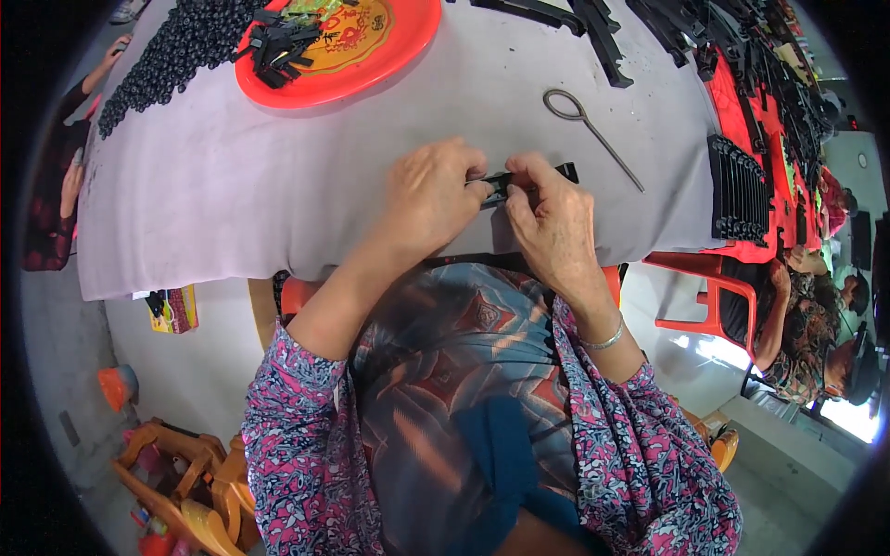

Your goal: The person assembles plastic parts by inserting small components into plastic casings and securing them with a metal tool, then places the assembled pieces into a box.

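Close to the table's front edge, a slim black plastic part is pinched between both my hands. My left hand has thumb and fingertips closed on its left end, which the fingers mostly hide. My right hand grips it further right, thumb below and index finger curled over; the part's black tip sticks out past the knuckles. Just beyond my right hand lies a thin metal rod with a ring at one end, flat on the cloth and apart from my fingers.
A grey cloth covers the table. Far left are a heap of black round pieces and a red plate bearing small black strips. Long black parts lie at the far right; stacked black parts stand at the right edge. Other people sit at both sides.
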`<state>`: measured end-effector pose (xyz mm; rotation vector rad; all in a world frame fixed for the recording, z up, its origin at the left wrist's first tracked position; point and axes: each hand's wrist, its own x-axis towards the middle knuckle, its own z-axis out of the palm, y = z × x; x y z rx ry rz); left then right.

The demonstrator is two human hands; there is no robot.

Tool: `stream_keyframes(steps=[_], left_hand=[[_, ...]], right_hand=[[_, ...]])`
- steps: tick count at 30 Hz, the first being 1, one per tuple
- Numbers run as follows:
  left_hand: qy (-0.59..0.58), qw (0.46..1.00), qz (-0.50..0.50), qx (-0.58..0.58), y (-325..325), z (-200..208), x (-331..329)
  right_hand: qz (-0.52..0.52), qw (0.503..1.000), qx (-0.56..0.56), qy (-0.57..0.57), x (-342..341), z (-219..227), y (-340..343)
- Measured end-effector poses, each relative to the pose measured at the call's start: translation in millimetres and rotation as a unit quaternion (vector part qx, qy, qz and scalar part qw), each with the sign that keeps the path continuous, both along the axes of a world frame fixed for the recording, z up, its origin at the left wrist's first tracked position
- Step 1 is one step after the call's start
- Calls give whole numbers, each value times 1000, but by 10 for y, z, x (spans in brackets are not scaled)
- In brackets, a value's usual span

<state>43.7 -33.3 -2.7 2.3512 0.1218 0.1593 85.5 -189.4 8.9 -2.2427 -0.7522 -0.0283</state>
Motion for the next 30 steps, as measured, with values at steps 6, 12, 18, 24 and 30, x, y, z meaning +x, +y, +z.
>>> stream_keyframes(steps=[6,12,18,24,30], left_hand=[[-22,1000,-2,-11,-44,-88,31],[-25,999,11,-43,-121,15,149],[-34,997,36,-61,-134,-105,105],[2,997,27,-66,-138,-84,157],[-3,997,23,-70,-149,-37,168]], right_hand=[[13,993,-6,116,-19,113,-48],[24,973,78,215,120,51,-186],[-5,984,119,133,222,52,-230],[-90,995,-45,9,934,136,-455],[-89,985,-134,-57,1278,-160,-405]])
